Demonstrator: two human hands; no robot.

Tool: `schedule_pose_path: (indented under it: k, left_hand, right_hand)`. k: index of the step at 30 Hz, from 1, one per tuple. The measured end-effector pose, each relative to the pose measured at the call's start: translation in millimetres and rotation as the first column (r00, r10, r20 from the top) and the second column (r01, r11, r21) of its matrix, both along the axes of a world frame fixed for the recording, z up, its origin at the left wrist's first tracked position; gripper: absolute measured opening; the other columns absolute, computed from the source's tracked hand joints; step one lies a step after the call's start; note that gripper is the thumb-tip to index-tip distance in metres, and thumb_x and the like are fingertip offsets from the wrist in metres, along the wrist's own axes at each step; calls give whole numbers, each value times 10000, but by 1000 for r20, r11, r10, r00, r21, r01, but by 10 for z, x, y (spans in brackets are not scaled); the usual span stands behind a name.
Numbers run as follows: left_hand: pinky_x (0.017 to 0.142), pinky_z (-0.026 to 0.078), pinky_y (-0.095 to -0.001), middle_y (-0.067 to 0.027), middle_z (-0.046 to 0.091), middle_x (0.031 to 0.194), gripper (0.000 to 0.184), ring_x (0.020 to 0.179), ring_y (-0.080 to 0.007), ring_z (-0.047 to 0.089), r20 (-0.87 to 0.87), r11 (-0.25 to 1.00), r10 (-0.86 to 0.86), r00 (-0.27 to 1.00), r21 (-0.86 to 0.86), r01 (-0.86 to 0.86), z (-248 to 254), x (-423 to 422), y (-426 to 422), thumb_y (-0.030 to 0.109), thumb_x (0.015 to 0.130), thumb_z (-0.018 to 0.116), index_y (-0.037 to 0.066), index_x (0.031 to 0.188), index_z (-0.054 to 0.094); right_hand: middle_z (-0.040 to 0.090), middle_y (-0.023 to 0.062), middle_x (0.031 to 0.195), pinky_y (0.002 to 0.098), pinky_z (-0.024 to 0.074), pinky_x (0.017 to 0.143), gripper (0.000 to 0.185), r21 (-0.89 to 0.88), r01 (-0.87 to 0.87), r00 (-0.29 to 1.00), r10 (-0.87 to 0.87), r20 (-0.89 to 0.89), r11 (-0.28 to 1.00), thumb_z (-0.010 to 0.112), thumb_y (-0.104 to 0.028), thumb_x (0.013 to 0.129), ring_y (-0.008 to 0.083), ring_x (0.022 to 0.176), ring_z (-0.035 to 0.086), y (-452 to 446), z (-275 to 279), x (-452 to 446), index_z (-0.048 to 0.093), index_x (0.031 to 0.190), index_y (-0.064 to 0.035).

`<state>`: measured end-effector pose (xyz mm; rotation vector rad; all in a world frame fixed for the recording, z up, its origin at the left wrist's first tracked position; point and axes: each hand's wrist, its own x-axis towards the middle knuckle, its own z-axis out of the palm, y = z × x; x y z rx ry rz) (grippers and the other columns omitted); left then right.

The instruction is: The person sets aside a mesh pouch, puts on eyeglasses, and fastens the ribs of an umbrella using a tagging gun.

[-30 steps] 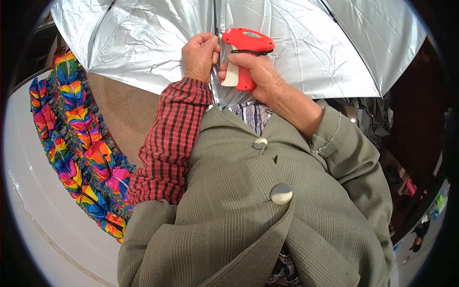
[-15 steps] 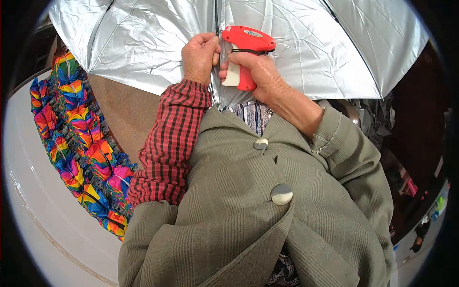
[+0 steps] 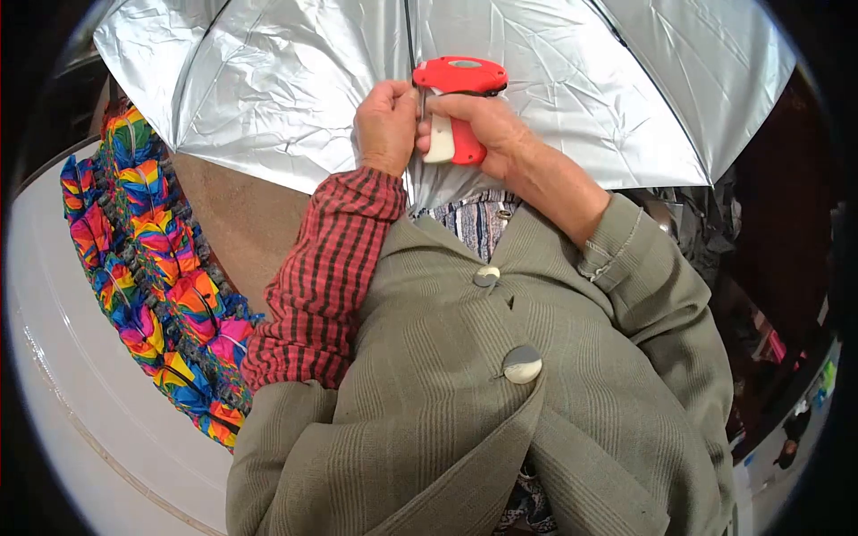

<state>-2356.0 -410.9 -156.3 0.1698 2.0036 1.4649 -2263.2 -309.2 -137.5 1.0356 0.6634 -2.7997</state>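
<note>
Honestly, no readable text, brand or number here. Closest thing is the oval badge (image 3: 464,63) on the red body of the gun (image 3: 456,79), and it's way too small and blurry to make out any lettering.

Bright glare on silver fabric (image 3: 559,107) | fisheye curvature | black corners

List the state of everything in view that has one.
Red tagging gun: held, nose at the black rib
Left hand: fingers closed, beside the rib
Right hand: closed around the gun
Silver fabric: spread out, creased
Green jacket: overlapped in front, parted below
Rainbow bundles: banded, in rows
</note>
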Motion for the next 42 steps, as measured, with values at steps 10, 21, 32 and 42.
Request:
schedule_pose_path:
  k: [10, 21, 32, 42]
  left_hand:
    - [459, 443, -278, -52, 600, 628, 143, 489, -115, 552, -121, 954, -250, 961, -200, 223, 115, -124, 9, 150, 823, 562, 24, 856, 622]
    - [641, 496, -296, -118, 658, 800, 315, 679, -170, 636, -498, 953, -301, 813, -135, 270, 148, -1131, 1049, 173, 765, 590, -30, 1006, 608]
    - [640, 499, -269, -88, 654, 791, 330, 690, -141, 622, -357, 952, -306, 883, -139, 274, 46, -1196, 1266, 102, 763, 611, -23, 1068, 591]
    - [630, 497, -260, -65, 651, 774, 321, 673, -127, 616, -359, 956, -293, 886, -88, 280, 57, -1172, 1253, 85, 768, 614, -13, 1074, 594]
  right_hand:
    - [616, 93, 723, 323, 510, 522, 278, 260, -24, 994, -3, 105, 965, 647, -237, 808, 196, 596, 620, 11, 129, 156, 562, 952, -15]
    - [638, 130, 831, 344, 539, 638, 362, 359, 364, 932, -333, -146, 860, 661, -257, 796, 224, 728, 646, 858, 165, -545, 546, 1009, 12]
    - [642, 126, 816, 342, 552, 625, 277, 286, 327, 936, -266, -231, 901, 654, -153, 774, 226, 681, 651, 973, -93, -892, 559, 967, 21]
    - [641, 135, 815, 349, 558, 636, 268, 320, 297, 949, -242, -201, 900, 648, -142, 776, 230, 689, 654, 989, -67, -836, 562, 966, 27]
